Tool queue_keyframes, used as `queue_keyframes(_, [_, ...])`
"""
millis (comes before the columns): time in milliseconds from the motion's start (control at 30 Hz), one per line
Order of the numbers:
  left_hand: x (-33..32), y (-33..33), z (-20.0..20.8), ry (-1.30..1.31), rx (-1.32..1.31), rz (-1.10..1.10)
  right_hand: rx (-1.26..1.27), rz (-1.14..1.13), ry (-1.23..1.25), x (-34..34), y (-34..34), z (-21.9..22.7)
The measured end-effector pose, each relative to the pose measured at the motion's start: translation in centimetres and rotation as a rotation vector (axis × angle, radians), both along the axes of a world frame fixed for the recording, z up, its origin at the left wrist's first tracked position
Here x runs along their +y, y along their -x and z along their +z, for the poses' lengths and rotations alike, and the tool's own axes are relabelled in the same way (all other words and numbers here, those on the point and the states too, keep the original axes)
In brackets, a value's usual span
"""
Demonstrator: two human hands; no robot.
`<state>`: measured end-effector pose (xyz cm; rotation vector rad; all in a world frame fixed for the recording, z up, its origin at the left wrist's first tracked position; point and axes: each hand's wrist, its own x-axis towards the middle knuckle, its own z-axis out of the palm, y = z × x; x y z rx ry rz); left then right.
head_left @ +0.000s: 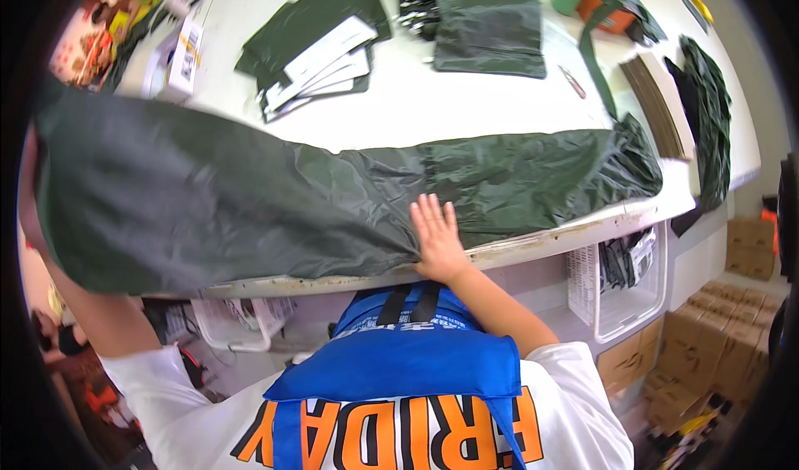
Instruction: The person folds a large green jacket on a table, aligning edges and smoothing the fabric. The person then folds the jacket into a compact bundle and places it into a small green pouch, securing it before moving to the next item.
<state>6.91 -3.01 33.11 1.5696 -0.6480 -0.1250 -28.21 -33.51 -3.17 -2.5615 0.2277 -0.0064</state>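
1 dark green fabric piece (pixel 200 195), laid along the near edge of the white table (pixel 491 108). My right hand (pixel 439 241): fingers extended, flat on the fabric, gripping nothing. My left hand: hidden at the table's left; hold, I cannot tell.

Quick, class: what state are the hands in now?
Left hand: mostly hidden by green fabric; grip unclear.
Right hand: open, pressed flat on the fabric.

Right hand (pixel 439 241) palm-down, left arm (pixel 104 318) outstretched
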Motion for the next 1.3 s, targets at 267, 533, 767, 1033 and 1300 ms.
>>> queue_keyframes(267, [-51.5,25.8,0.9,-0.402,-0.809,-0.787,-0.21,-0.182,-0.73,2.6,-1.1,-0.8])
queue_keyframes(533, [-48.9,37.8,-17.3,0.042,-0.942,-1.025,-0.578,-0.571,-1.52,2.1,-3.9,-8.7])
queue_keyframes(767, [-26.5,24.4,-27.1,-0.716,-0.606,-0.705,-0.612,-0.629,-1.063,1.7,-2.2,-2.8])
queue_keyframes(1033, [-23.8,27.0,-30.2,-0.788,-0.392,-0.697,0.178,-0.005,-0.929,-6.6,8.1,-0.1])
queue_keyframes(1300, [-23.3,27.6,-34.1,-0.893,-0.583,-0.505,-0.322,-1.392,0.124,-29.0,28.8,1.1])
